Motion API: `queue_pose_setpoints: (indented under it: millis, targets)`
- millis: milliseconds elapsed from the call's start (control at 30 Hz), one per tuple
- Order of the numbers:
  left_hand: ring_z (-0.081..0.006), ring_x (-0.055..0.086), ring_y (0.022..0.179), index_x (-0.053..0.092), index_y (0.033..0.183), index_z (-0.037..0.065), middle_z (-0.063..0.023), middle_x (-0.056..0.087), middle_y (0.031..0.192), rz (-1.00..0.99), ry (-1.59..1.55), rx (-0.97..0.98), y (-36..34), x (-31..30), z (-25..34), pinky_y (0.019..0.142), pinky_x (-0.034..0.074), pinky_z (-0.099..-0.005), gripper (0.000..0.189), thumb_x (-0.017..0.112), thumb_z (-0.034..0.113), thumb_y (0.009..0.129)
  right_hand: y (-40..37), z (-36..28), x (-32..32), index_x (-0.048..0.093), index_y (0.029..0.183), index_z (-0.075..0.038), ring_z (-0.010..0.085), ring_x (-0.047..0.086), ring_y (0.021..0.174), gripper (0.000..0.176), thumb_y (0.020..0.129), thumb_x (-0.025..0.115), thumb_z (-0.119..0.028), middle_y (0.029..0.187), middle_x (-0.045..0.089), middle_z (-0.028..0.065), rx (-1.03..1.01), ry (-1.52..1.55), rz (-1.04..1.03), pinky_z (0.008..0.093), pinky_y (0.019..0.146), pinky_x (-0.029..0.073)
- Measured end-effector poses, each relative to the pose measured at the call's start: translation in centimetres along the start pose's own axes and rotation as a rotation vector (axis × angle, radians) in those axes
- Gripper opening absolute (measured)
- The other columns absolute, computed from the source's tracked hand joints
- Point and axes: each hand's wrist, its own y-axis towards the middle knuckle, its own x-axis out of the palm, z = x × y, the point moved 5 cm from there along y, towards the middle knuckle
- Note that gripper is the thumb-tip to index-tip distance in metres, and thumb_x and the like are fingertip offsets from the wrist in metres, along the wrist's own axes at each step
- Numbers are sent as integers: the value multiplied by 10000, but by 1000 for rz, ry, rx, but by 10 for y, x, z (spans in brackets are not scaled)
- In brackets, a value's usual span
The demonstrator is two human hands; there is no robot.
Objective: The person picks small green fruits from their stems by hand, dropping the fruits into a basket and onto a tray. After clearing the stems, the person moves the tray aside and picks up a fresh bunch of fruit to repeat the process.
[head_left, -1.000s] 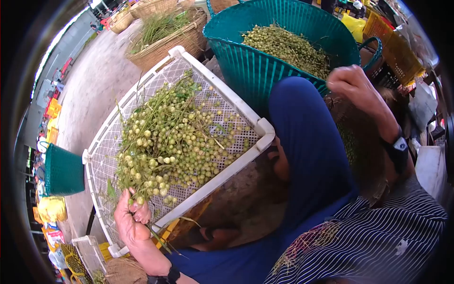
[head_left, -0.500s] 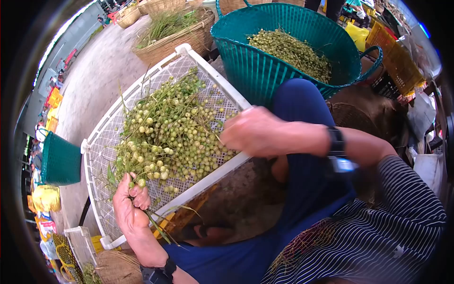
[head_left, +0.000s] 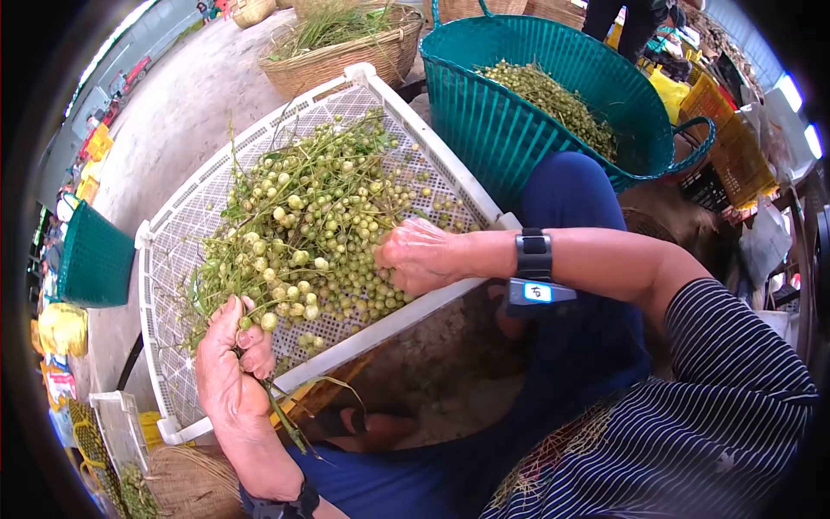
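Observation:
A white plastic mesh tray (head_left: 186, 398) lies tilted in front of me, with a heap of small round green fruit on stems (head_left: 333, 221) on it. My left hand (head_left: 235, 359) is closed around a bunch of stems (head_left: 290, 424) at the tray's near left; their cut ends stick out below the fist, and round fruit sits by the fingertips. My right hand (head_left: 424, 257) is at the heap's right side, above the near rim, its fingers curled in. What it grips, if anything, is hidden behind the back of the hand.
A teal woven basket (head_left: 471, 130) with more fruit stands beyond my knee. A wicker basket (head_left: 341, 60) of green stalks sits behind the tray. Another teal basket (head_left: 99, 259) stands at the left. Yellow crates (head_left: 735, 138) are at the far right.
My right hand has moved left and slightly down over the fruit. My left hand keeps its hold on the stems. The camera view has shifted a little.

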Motion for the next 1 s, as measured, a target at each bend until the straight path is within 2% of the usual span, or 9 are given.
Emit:
queue_pose_setpoints:
  millis: [233,467,533,567,667,733,833,967,1000]
  targets:
    - [-45,279,399,543,891,103,44,378,575,-16,0,-13,-5,5,-2,375,182,-205,167,585,263,868,23,-43,11,516,697,4,353,598,608,96,633,564,-49,625,561,168,-206,64,87,443,480,448]
    - [-45,278,397,543,892,103,43,377,568,35,-2,-20,-5,0,-5,372,186,-203,172,593,265,862,17,-43,26,550,694,-38,286,609,617,93,642,591,-103,649,554,110,-116,-152,155,395,456,453]
    - [-46,278,396,542,891,102,42,377,566,25,-7,-23,-5,1,-5,371,186,-203,171,594,262,861,3,-51,16,558,675,-37,277,599,565,66,642,577,-90,648,571,126,-358,-220,555,386,461,467]
    - [-46,279,396,541,890,102,41,376,564,21,-11,-24,-5,2,-5,370,185,-203,170,595,260,860,1,-48,18,558,675,-37,277,599,565,66,642,577,-90,648,571,126,-355,-225,556,386,461,467]
    - [-46,280,396,539,889,102,39,376,564,24,-17,-21,-6,2,-5,369,183,-203,173,600,260,856,8,-25,12,580,761,-19,227,588,507,120,652,555,-61,662,603,117,-149,-175,43,325,431,471]
    - [-46,280,396,537,886,103,39,376,564,25,-24,-21,-7,1,-6,369,184,-203,175,602,263,855,3,19,0,581,876,9,169,592,496,182,709,533,-48,679,622,108,-161,710,112,257,395,459]
    - [-46,281,396,531,880,105,39,377,566,19,-10,-27,-7,1,-7,369,185,-202,181,605,269,853,-16,60,-29,563,907,20,111,570,497,182,803,551,-129,716,623,97,212,1533,97,216,384,451]
    - [-47,281,393,521,880,107,38,376,568,26,8,-18,-5,2,-7,367,188,-204,190,604,276,854,-18,61,-25,594,799,-1,139,587,529,166,799,567,-165,693,616,80,179,1256,174,277,413,460]
    - [-48,281,393,520,883,106,37,376,568,30,9,-23,-4,3,-7,367,188,-205,191,603,276,855,-14,57,-21,595,744,-2,182,599,551,150,777,570,-146,671,614,98,107,912,231,328,459,471]
